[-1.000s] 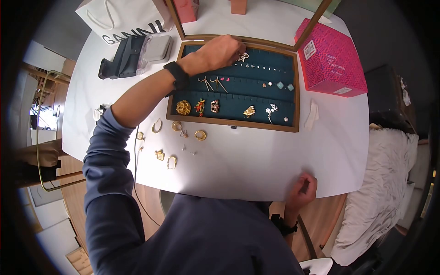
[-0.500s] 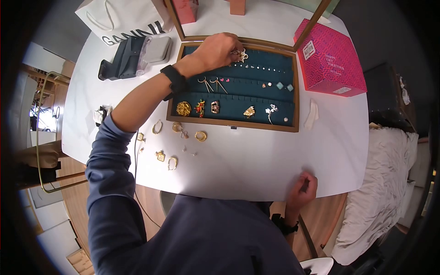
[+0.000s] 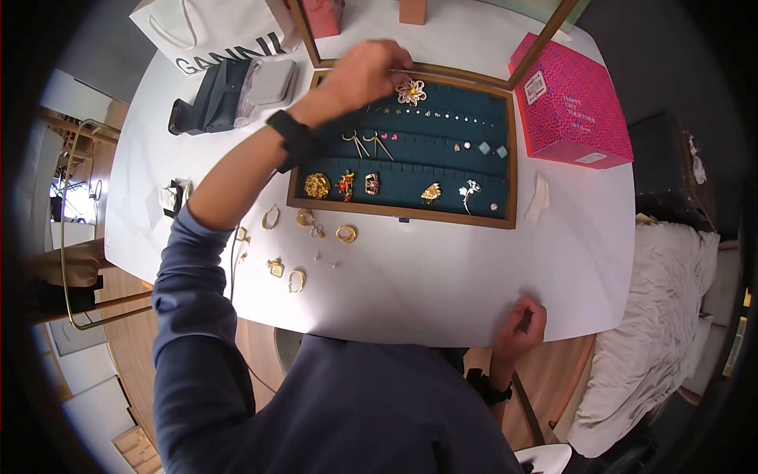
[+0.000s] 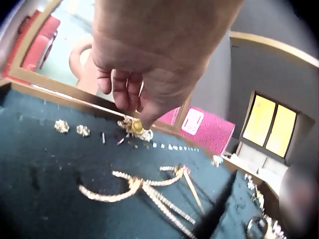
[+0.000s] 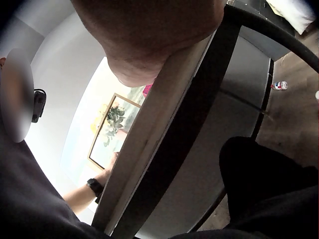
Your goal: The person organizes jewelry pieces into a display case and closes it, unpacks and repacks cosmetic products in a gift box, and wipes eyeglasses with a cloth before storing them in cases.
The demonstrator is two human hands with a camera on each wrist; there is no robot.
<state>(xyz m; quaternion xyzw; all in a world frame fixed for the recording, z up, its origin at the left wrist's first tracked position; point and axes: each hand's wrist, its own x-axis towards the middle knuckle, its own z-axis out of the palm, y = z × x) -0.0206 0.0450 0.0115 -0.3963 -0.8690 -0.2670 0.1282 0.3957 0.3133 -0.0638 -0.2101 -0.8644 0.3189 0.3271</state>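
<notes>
My left hand (image 3: pixel 365 75) is over the back left of a wooden jewelry box (image 3: pixel 355 208) with a teal lining and a raised glass lid. Beside its fingertips, a flower brooch (image 3: pixel 410 92) with a yellow centre lies on the back row; in the left wrist view the thumb overlaps this brooch (image 4: pixel 134 128). Long bar earrings (image 3: pixel 379 146) hang in the middle row, and a round gold brooch (image 3: pixel 317 186) sits in the front row. My right hand (image 3: pixel 521 328) rests at the table's near edge, fingers loosely curled, holding nothing.
Several loose pieces, including a square gold pendant (image 3: pixel 275 268), lie before the box. A pink patterned box (image 3: pixel 572 103) stands right of it, near a white paper strip (image 3: pixel 538 197). At left are a dark case (image 3: pixel 223 95), a grey case (image 3: pixel 272 83) and a paper bag (image 3: pixel 209 35).
The flower brooch, earlier partly covered by my left fingers, now lies in full sight on the back row. My left hand has drawn back up and left from it. The right hand stays put.
</notes>
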